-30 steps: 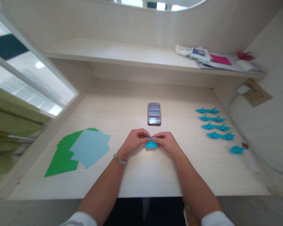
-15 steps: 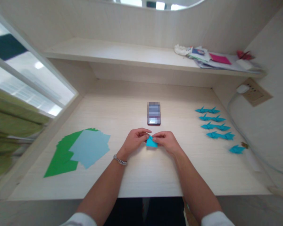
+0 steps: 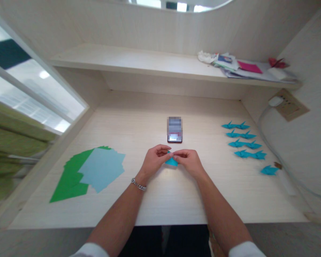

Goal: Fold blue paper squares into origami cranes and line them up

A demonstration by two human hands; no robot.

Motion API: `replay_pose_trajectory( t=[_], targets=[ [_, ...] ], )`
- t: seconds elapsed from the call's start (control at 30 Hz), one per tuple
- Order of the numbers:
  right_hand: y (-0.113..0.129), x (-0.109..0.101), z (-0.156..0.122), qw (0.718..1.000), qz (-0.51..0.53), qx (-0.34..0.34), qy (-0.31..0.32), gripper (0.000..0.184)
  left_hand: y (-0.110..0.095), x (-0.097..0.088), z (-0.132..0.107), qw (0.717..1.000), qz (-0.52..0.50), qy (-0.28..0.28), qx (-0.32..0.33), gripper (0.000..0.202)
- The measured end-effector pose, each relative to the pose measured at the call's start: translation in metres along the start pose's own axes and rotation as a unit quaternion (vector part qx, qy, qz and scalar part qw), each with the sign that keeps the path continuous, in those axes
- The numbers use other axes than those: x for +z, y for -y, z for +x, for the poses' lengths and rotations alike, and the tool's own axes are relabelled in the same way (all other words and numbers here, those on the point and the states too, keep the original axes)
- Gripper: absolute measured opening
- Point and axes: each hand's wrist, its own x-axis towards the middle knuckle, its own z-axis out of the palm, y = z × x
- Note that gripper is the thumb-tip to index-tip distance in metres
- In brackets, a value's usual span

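Near the front edge of the tabletop point(image 3: 166, 203), at its middle, the left hand point(image 3: 155, 159) and the right hand point(image 3: 188, 161) meet over a blue folded paper point(image 3: 172, 162). Each pinches it tightly between thumb and forefinger, one on either side, seemingly to keep the small piece steady just above the surface. A bracelet point(image 3: 138, 184) circles the left wrist. Toward the left edge lies a fanned pile of sheets point(image 3: 96, 169), green and pale blue, within easy reach. Along the right edge, blue paper figures point(image 3: 243, 140) sit in paired rows, one apart. Beyond the hands a phone point(image 3: 174, 130) lies flat. Farthest back, loose papers point(image 3: 240, 67) crowd the right end of the shelf point(image 3: 139, 60).
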Motion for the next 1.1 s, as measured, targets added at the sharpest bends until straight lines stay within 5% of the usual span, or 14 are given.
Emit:
replay_pose_trajectory(
  t=[1.1],
  targets=[
    [-0.0011,0.0055,-0.0001,1.000,-0.018,-0.010,-0.017,0.023,-0.0017,0.0002,0.0016,1.000,-0.009,-0.015,-0.009,0.024]
  ],
)
